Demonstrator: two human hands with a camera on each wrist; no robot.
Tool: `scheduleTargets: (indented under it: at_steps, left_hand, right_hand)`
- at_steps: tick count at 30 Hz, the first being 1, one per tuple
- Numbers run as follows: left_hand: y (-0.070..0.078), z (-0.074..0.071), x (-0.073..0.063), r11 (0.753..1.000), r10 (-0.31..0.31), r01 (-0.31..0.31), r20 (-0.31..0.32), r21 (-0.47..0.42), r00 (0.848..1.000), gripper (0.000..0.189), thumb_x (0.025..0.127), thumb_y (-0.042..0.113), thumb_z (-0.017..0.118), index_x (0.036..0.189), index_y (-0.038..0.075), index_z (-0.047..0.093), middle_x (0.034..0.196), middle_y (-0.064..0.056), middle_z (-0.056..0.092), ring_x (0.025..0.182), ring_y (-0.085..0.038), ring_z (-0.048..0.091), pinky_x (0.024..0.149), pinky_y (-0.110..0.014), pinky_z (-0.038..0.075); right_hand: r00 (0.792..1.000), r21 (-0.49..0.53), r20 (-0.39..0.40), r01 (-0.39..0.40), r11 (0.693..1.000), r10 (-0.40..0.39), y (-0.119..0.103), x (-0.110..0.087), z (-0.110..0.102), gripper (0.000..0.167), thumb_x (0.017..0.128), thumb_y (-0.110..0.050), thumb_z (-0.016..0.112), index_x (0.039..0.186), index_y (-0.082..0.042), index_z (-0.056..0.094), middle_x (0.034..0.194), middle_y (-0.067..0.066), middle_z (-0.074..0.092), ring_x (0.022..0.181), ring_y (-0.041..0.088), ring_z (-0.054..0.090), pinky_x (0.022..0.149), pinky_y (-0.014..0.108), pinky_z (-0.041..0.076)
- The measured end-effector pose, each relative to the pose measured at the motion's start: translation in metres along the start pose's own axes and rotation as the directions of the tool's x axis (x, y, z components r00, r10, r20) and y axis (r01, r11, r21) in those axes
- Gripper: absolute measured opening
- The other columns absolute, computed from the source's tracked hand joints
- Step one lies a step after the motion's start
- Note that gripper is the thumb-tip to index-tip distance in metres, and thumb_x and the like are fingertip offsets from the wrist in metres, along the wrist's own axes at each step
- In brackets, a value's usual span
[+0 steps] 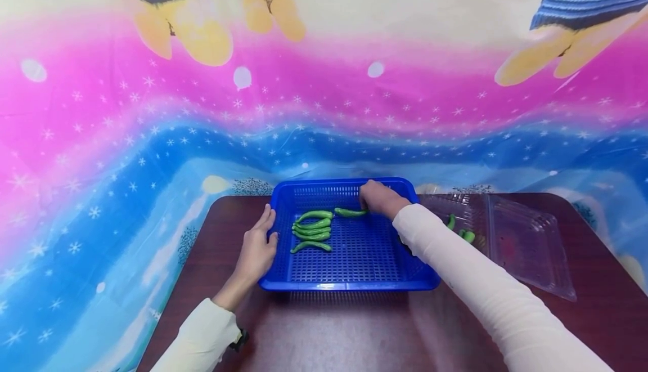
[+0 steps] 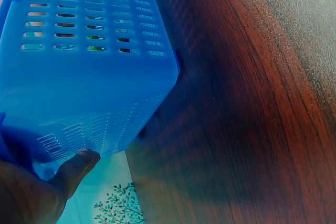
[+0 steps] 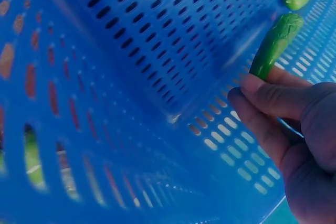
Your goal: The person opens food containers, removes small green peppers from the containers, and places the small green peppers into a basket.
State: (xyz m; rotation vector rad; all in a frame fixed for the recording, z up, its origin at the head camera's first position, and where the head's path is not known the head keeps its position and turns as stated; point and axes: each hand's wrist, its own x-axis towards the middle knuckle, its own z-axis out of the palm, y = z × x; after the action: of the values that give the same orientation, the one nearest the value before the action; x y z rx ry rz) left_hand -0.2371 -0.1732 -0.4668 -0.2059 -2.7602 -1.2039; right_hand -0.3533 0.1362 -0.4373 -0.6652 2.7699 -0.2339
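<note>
A blue perforated plastic basket (image 1: 349, 286) stands on the table. Several green chili peppers (image 1: 312, 231) lie in a column along its left side. At the back of the basket my right hand (image 1: 381, 197) pinches one more green pepper (image 1: 349, 213) by its end; the right wrist view shows thumb and fingers on this pepper (image 3: 276, 44). My left hand (image 1: 257, 248) is at the basket's left rim, fingers extended along the outside. In the left wrist view a finger (image 2: 79, 167) of it lies against the basket's outer wall (image 2: 89, 87).
Right of the basket sits a clear plastic clamshell box (image 1: 531, 248), its lid folded out. Green peppers (image 1: 467, 236) lie inside it, partly hidden by my right sleeve. A printed cloth (image 1: 324, 102) hangs behind the dark wooden table (image 1: 334, 332).
</note>
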Motion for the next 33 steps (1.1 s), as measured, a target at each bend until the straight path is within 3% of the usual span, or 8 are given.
scheduleTargets:
  at_steps: [3,8,12,14,16,20,27,33]
  left_hand:
    - [-0.001,0.0,0.0,1.0,0.001,-0.001,-0.001,0.005,1.0,0.057,0.101,-0.001,0.055,0.155,-0.001,0.037,0.169,-0.009,0.025,0.128,-0.037,0.061,0.082,-0.034,0.049]
    - [-0.001,0.0,0.0,1.0,-0.002,0.002,0.0,0.003,1.0,0.057,0.101,-0.001,0.055,0.155,-0.001,0.037,0.169,-0.008,0.025,0.114,-0.036,0.068,0.076,-0.031,0.049]
    - [-0.002,0.0,0.0,1.0,-0.001,0.001,0.0,-0.001,1.0,0.057,0.101,-0.001,0.055,0.155,-0.001,0.037,0.169,-0.008,0.025,0.123,-0.036,0.064,0.079,-0.033,0.05]
    - [-0.001,0.0,0.0,1.0,0.004,-0.004,-0.001,-0.001,1.0,0.057,0.101,-0.001,0.054,0.155,-0.001,0.036,0.169,-0.009,0.025,0.14,-0.035,0.05,0.085,-0.035,0.049]
    - [-0.001,0.0,0.001,1.0,0.004,-0.004,0.002,-0.001,1.0,0.057,0.101,-0.001,0.054,0.155,-0.001,0.036,0.169,-0.009,0.024,0.147,-0.032,0.04,0.089,-0.038,0.049]
    - [-0.001,0.001,0.001,1.0,0.003,-0.003,0.006,-0.007,1.0,0.057,0.101,-0.002,0.054,0.155,-0.002,0.036,0.169,-0.009,0.025,0.149,-0.031,0.035,0.091,-0.039,0.048]
    - [-0.001,0.001,0.001,1.0,0.0,0.0,0.008,-0.014,1.0,0.057,0.101,-0.001,0.054,0.155,-0.002,0.036,0.169,-0.009,0.025,0.15,-0.031,0.033,0.095,-0.04,0.048]
    - [-0.003,0.001,0.001,1.0,0.003,-0.003,0.005,-0.011,1.0,0.057,0.101,-0.001,0.054,0.155,-0.001,0.036,0.169,-0.008,0.024,0.149,-0.032,0.036,0.089,-0.038,0.049]
  right_hand:
    - [0.999,-0.042,0.012,0.033,0.999,-0.032,0.0,0.001,0.005,0.041,0.083,0.019,0.055,0.058,-0.013,0.046,0.064,-0.004,0.031,0.061,0.013,0.02,0.059,0.032,0.026]
    - [0.998,-0.116,0.034,0.063,0.991,-0.06,-0.002,0.005,0.013,0.05,0.091,0.014,0.054,0.06,-0.017,0.029,0.071,0.0,0.028,0.063,0.014,0.013,0.059,0.031,0.02]
    - [0.996,-0.212,0.035,0.088,0.973,-0.082,-0.004,0.007,0.017,0.051,0.095,0.008,0.056,0.059,-0.019,0.032,0.065,-0.002,0.028,0.059,0.014,0.021,0.057,0.03,0.024]
    - [0.993,-0.271,0.045,0.117,0.956,-0.109,-0.003,0.008,0.019,0.049,0.096,0.005,0.057,0.059,-0.019,0.037,0.061,-0.004,0.032,0.058,0.013,0.027,0.056,0.029,0.028]
    - [0.989,-0.305,0.052,0.146,0.941,-0.136,-0.004,0.008,0.021,0.045,0.096,0.004,0.059,0.06,-0.019,0.043,0.059,-0.004,0.039,0.057,0.012,0.033,0.057,0.028,0.031]
    - [0.988,-0.325,0.061,0.156,0.933,-0.144,-0.005,0.007,0.023,0.04,0.096,0.004,0.06,0.064,-0.017,0.049,0.061,-0.002,0.049,0.057,0.012,0.04,0.058,0.028,0.034]
    - [0.992,-0.346,0.032,0.126,0.93,-0.122,-0.007,0.005,0.024,0.04,0.095,0.003,0.063,0.063,-0.018,0.05,0.06,-0.001,0.052,0.056,0.013,0.042,0.057,0.029,0.035]
    - [0.99,-0.392,0.063,0.139,0.909,-0.124,-0.005,0.007,0.021,0.036,0.094,0.004,0.063,0.067,-0.017,0.053,0.066,0.003,0.06,0.058,0.013,0.04,0.058,0.031,0.034]
